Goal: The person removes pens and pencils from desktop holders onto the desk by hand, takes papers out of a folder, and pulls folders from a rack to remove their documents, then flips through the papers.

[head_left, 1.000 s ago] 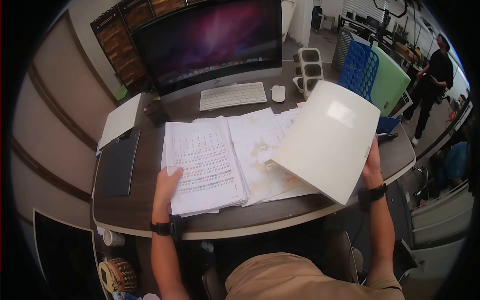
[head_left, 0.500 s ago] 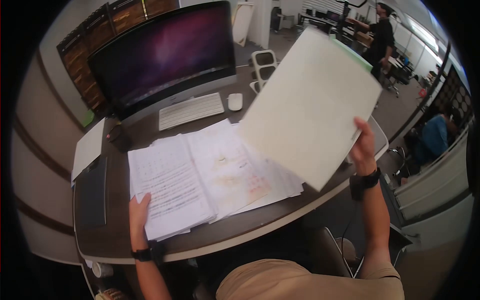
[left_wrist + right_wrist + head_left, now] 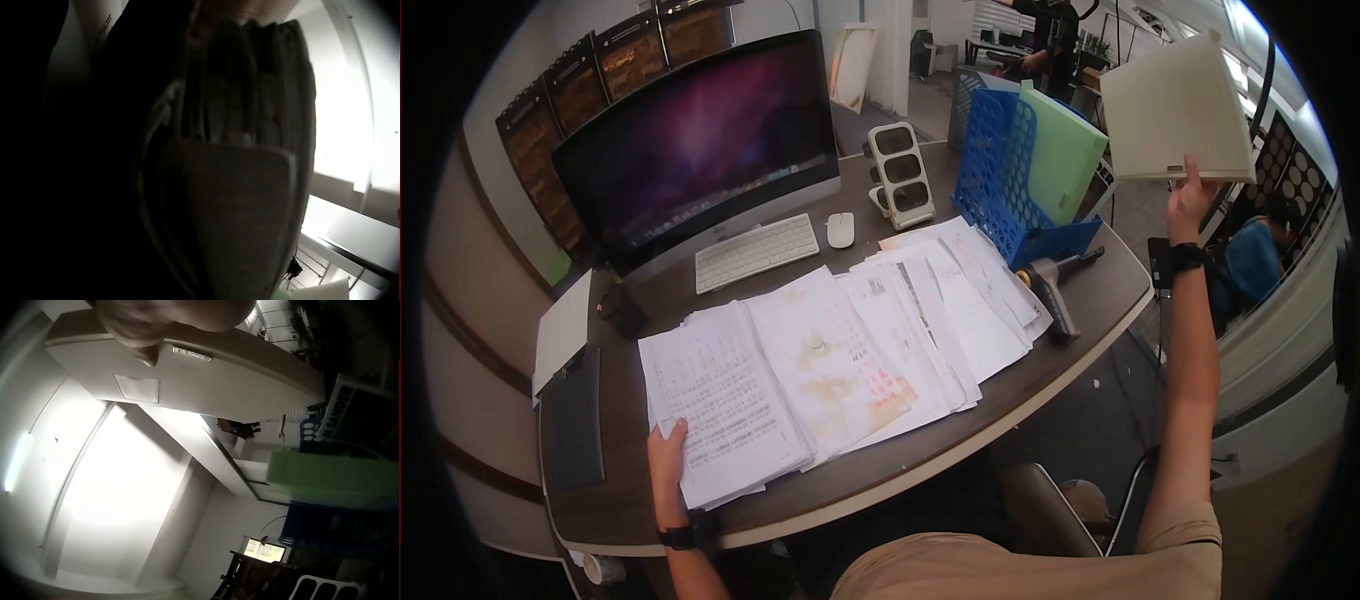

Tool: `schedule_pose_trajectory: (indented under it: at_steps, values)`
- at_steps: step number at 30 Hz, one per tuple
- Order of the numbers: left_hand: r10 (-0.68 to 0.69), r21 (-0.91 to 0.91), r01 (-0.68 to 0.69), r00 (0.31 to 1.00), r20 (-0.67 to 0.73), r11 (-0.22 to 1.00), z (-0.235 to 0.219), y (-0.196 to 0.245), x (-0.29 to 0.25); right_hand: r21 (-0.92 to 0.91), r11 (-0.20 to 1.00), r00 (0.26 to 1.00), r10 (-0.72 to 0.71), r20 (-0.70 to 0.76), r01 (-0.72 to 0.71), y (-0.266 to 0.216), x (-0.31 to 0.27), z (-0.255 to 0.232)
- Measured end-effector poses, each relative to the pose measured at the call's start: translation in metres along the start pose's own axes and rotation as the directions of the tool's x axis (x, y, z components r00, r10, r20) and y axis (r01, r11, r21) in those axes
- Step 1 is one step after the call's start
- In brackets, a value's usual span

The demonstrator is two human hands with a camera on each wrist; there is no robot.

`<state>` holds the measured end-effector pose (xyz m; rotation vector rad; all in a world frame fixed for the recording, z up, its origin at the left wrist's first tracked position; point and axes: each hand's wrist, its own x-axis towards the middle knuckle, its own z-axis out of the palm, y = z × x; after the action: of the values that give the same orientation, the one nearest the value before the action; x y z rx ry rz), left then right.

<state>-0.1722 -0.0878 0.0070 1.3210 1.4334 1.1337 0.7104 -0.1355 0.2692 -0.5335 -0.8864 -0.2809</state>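
My right hand (image 3: 1190, 200) is raised high at the right and grips the bottom edge of a cream folder (image 3: 1175, 110), held in the air beyond the desk's right end. In the right wrist view the same cream folder (image 3: 206, 375) shows from below, with my thumb on it. My left hand (image 3: 667, 455) rests on the near left corner of a thick stack of printed papers (image 3: 720, 410) on the dark desk (image 3: 1000, 400). The left wrist view shows only the dark edge of the paper stack (image 3: 244, 187) close up.
More loose sheets (image 3: 940, 300) fan across the desk's middle. Behind stand a monitor (image 3: 690, 150), a keyboard (image 3: 755, 252), a mouse (image 3: 839, 229), a white holder (image 3: 900, 172) and a blue file rack (image 3: 1010, 180) holding a green folder (image 3: 1060, 150). A tool (image 3: 1050, 285) lies right; a clipboard (image 3: 570, 420) lies left.
My right hand lifted the cream folder from above the papers up and out to the right, uncovering the blue rack and tool. My left hand stayed on the stack.
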Motion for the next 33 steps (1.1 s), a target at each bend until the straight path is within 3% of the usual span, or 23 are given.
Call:
schedule_pose_trajectory:
  at_steps: [3,6,13,19,21,25,27,31,33]
  values:
    - [-0.022,0.018,0.022,1.0,-0.016,1.0,0.0,0.002,-0.001,-0.078,0.994,0.992,0.087,0.097,-0.079,0.037,-0.015,-0.016]
    - [-0.044,-0.015,0.043,0.999,-0.009,0.999,-0.001,-0.002,0.001,-0.167,0.977,0.985,0.15,0.089,-0.134,0.056,-0.034,-0.015]
    - [-0.033,-0.022,0.033,0.999,-0.001,0.999,-0.001,-0.002,0.0,-0.072,0.99,0.992,0.124,0.016,-0.122,0.047,-0.039,0.005]
    - [-0.038,-0.041,0.037,0.999,-0.002,0.998,0.001,-0.001,0.001,-0.263,0.941,0.935,0.273,0.224,-0.212,0.06,-0.049,-0.008]
    - [-0.011,-0.052,0.012,1.0,0.005,0.999,-0.001,-0.006,0.002,-0.476,0.83,0.871,0.436,0.227,-0.291,0.067,-0.062,-0.01]
    - [-0.019,0.008,0.019,1.0,-0.021,1.0,0.005,0.006,-0.004,-0.591,0.735,0.811,0.543,0.219,-0.333,0.08,-0.074,-0.002]
    - [-0.025,0.002,0.025,0.999,-0.024,1.0,0.006,0.007,-0.004,-0.757,0.54,0.745,0.659,0.107,-0.369,0.097,-0.076,-0.014]
    - [-0.081,0.007,0.082,0.996,-0.024,0.997,0.007,0.02,-0.006,-0.79,0.496,0.732,0.675,0.089,-0.361,0.124,-0.073,-0.041]
    - [-0.113,0.043,0.113,0.994,-0.001,0.993,0.013,0.039,-0.011,-0.736,0.607,0.864,0.499,0.061,-0.299,0.13,-0.073,-0.052]
